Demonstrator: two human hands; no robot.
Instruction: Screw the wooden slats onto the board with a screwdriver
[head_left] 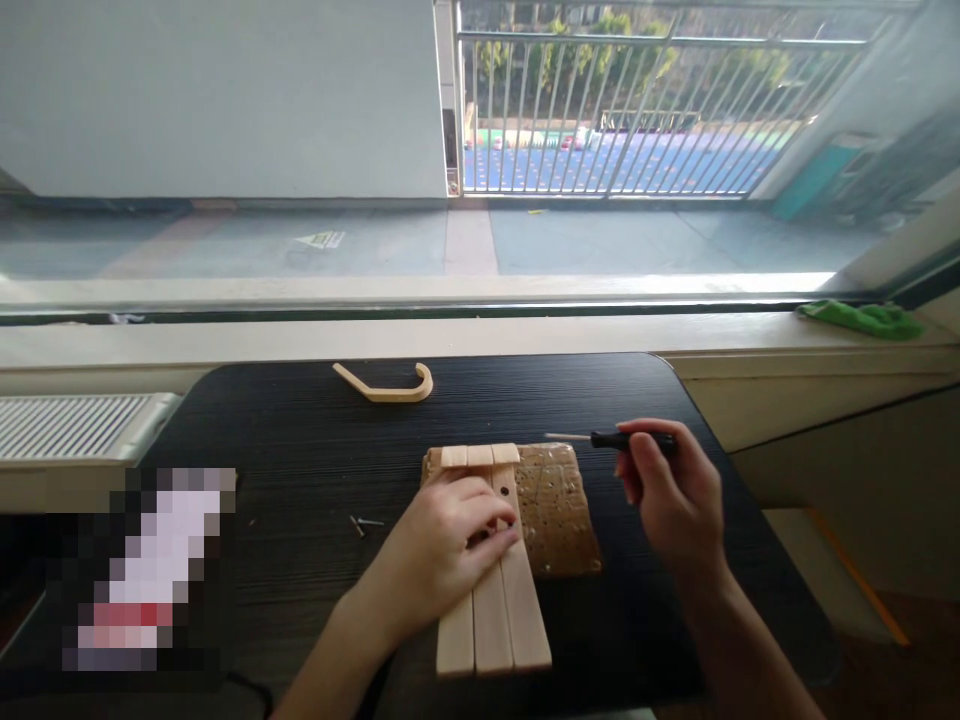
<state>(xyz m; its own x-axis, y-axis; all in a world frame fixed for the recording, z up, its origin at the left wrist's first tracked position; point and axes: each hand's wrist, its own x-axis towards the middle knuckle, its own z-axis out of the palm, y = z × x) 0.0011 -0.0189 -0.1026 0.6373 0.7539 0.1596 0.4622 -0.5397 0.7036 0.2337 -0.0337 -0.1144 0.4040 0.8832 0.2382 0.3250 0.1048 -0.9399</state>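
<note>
My right hand (671, 490) grips a screwdriver (634, 440) by its black handle, its thin metal shaft pointing left above the table. Over the wooden slat panel (495, 620) rests my left hand (457, 520), thumb and fingers drawn together near the right slat; what is between them, if anything, is too small to make out. The panel has several pale slats and a short crosspiece (480, 456) at its far end. A dark round hole (505, 491) shows beside my left fingers. Under the panel lies a block wrapped in brown tape (559, 510), dotted with small holes.
Loose screws (360, 524) lie left of my left hand on the black table (300, 430). A curved wooden piece (390, 393) sits near the far edge. Behind are a window sill (480, 338), a green cloth (862, 319) and a radiator (75, 425). A blurred-out object (165, 550) is at left.
</note>
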